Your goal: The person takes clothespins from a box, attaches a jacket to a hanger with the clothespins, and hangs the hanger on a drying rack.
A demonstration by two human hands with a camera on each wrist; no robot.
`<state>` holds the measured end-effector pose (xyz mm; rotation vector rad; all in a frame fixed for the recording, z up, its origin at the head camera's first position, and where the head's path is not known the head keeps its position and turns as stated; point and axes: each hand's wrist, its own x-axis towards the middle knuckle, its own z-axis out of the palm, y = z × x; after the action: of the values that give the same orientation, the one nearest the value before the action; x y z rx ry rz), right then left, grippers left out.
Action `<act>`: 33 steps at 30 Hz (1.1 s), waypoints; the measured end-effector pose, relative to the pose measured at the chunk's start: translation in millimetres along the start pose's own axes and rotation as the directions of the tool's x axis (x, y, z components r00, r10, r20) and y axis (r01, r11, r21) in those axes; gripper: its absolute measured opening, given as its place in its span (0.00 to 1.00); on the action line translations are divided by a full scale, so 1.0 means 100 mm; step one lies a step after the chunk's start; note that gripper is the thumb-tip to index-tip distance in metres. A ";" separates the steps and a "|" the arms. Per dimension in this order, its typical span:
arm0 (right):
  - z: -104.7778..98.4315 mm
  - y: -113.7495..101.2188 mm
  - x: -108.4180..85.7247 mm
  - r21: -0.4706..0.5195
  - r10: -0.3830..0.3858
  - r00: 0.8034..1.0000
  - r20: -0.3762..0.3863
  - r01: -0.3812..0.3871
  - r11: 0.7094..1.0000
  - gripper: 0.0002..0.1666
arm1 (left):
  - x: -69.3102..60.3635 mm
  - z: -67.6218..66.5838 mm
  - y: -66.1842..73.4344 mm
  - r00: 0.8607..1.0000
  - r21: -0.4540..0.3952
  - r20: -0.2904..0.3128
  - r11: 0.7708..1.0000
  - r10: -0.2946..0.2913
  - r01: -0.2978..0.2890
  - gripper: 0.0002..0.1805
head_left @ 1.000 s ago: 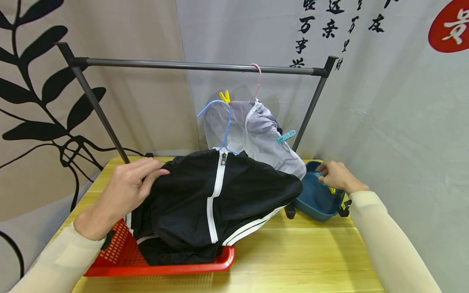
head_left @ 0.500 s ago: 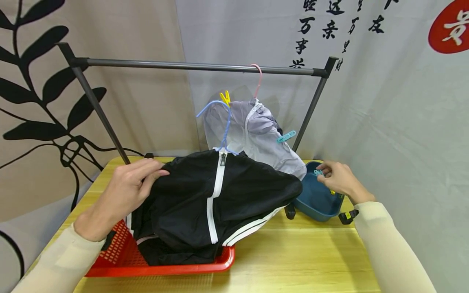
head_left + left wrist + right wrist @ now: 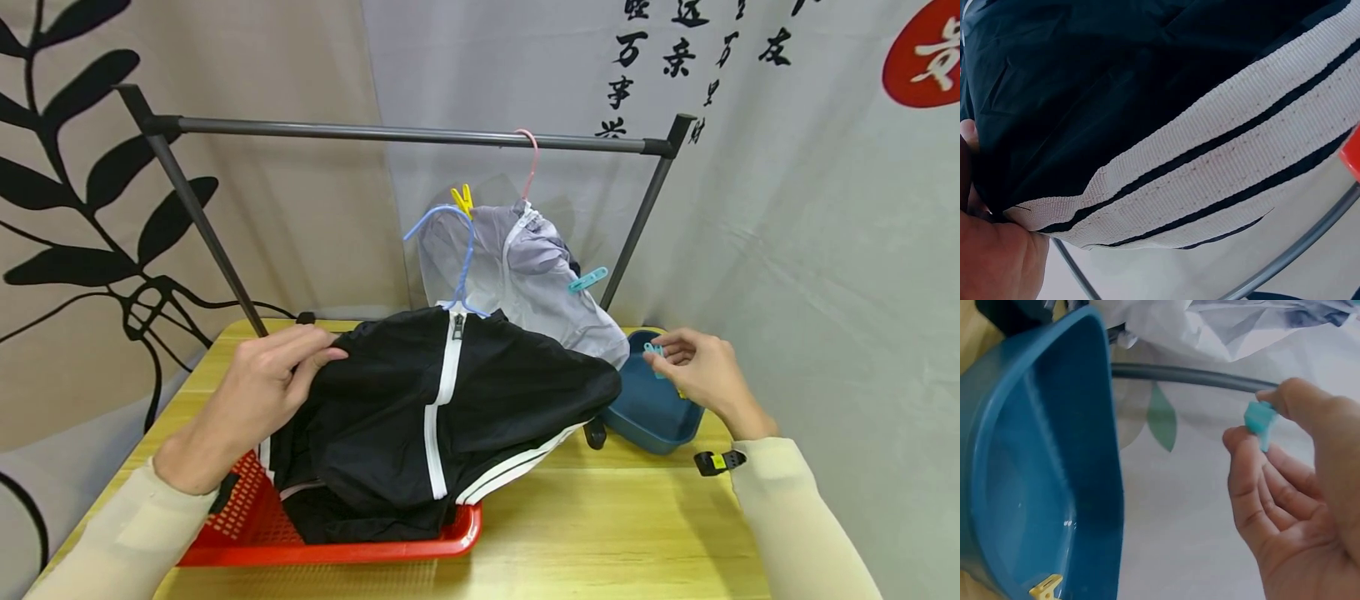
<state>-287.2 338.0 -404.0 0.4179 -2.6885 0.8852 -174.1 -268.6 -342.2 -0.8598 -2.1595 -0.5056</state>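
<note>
A black jacket [image 3: 375, 400] with a white zip strip and white sleeve stripes is on a blue hanger [image 3: 467, 258], its lower part lying in a red basket [image 3: 390, 550]. My left hand [image 3: 262, 392] pinches the jacket at its left shoulder; in the left wrist view the striped sleeve [image 3: 1229, 144] spreads beside the thumb. Over the blue bin [image 3: 652, 412], my right hand [image 3: 705, 375] pinches a light-blue clothespin [image 3: 1260, 419] between thumb and fingertips. A yellow clothespin [image 3: 1046, 586] lies inside the bin.
A dark metal rack [image 3: 390, 132] stands behind, with a pale grey-white jacket [image 3: 487, 258] hung on a pink hanger [image 3: 531, 162]. A yellow clothespin [image 3: 462, 200] and a turquoise clothespin [image 3: 588, 279] are clipped to it. The wooden table [image 3: 600, 533] lies underneath.
My right hand has lifted slightly and turned within the area over the bin, bringing the light-blue clothespin into clearer view. The left hand and the black jacket have stayed in place.
</note>
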 end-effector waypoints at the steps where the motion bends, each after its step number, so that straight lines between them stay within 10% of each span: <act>1: -0.01 -0.02 -0.02 0.014 -0.003 1.000 -0.019 0.004 1.000 0.17 | 0.00 0.00 0.00 1.000 -0.003 -0.002 1.000 0.001 -0.001 0.27; 17: -0.05 -0.42 -0.23 0.177 -0.076 0.956 -0.284 0.130 0.976 0.16 | -0.04 0.02 0.00 1.000 -0.030 -0.014 0.999 -0.016 0.015 0.24; 33: -0.17 -1.13 -0.30 0.262 -0.292 0.865 -0.408 0.417 0.870 0.21 | -0.06 0.04 0.01 0.999 -0.009 -0.036 1.000 0.004 -0.004 0.25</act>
<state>-216.2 266.9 -341.7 0.7315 -2.0336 1.1817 -171.9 -267.9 -349.7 -0.8541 -2.1242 -0.5249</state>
